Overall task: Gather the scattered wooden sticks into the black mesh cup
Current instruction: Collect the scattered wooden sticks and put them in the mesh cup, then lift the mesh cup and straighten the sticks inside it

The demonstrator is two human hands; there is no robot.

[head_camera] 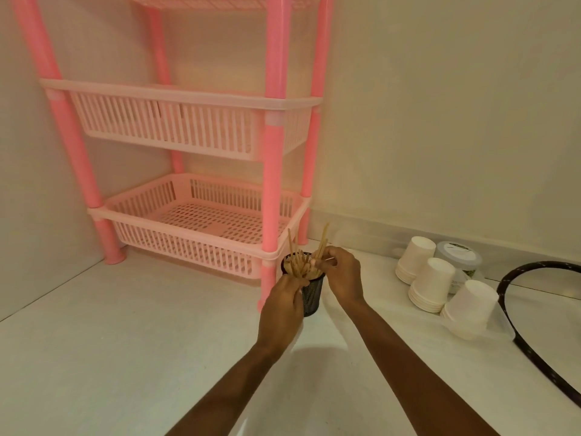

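left grip: left hand [281,305] wraps the side of the black mesh cup [311,298], fingers curled round the mesh, thumb up near the rim; whether the thumb touches the sticks, can't tell
right grip: right hand [343,275] pinches a small bunch of wooden sticks [323,243] between thumb and fingertips, just above the cup's right rim; other fingers curled in
arms: both forearms bare, coming in from the bottom edge, hands close together at the cup
rack: pink plastic rack [273,171] on the left, in the corner of the walls, darker pink posts, paler slotted trays; lower tray [201,215] and middle tray [188,127] show nothing inside
cup: upright on the white surface [125,325], just in front of the rack's front right post, partly hidden by the left hand
sticks in cup: several sticks [295,262] already stand in it, leaning different ways, tops above the rim
sticks in hand: lower ends at the cup's mouth, upper ends fanned up and slightly right, over the rack's lower tray edge
paper cups: three stacks of white paper cups [432,286] lying upside down, right of the hands, well apart from the mesh cup, in a diagonal row
tub: round lidded tub [459,253] behind the stacks, by the wall base
racket: dark racket frame [540,263] at the far right, flat on the surface, cut by the edge
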